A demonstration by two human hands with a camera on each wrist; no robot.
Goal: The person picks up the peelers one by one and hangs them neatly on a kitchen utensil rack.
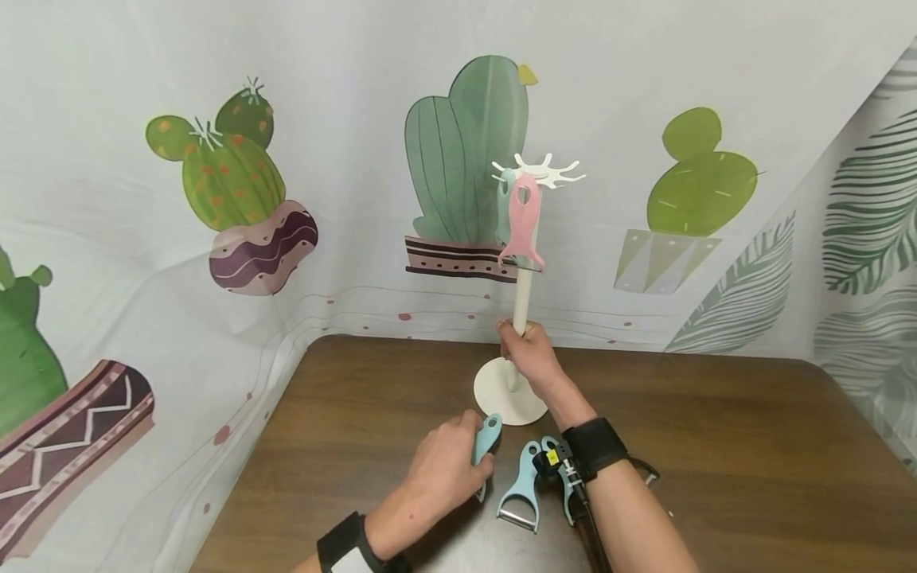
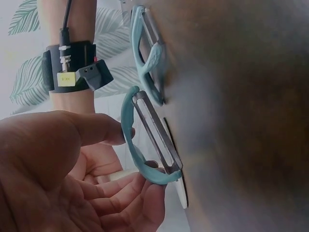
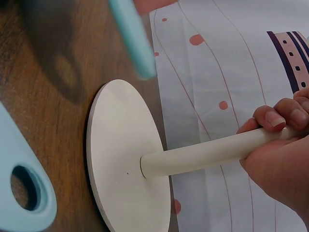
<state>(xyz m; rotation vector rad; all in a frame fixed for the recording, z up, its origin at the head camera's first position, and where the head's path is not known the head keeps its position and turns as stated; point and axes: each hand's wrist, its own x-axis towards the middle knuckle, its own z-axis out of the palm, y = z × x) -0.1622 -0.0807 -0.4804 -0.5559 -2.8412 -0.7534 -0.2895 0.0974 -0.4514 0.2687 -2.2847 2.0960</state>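
My left hand (image 1: 446,461) pinches a light-blue peeler (image 2: 133,140) between thumb and fingers, its metal blade facing the table in the left wrist view. The handle's holed end points toward the stand's round base (image 1: 499,391). With curled fingers my right hand (image 1: 532,354) grips the cream post (image 3: 203,153) of the upright stand, partway up. From the branched hooks (image 1: 544,171) at its top hang a pink peeler (image 1: 524,219) and, behind it, a blue-green one (image 1: 504,208), partly hidden. Another light-blue peeler (image 1: 524,485) lies on the table below the right wrist.
Beside that one, a further blue peeler (image 1: 568,489) is partly covered by my right wrist's camera and strap (image 1: 595,448). The brown wooden table (image 1: 731,446) ends at a cloth (image 1: 344,159) printed with cacti and leaves, close behind the stand.
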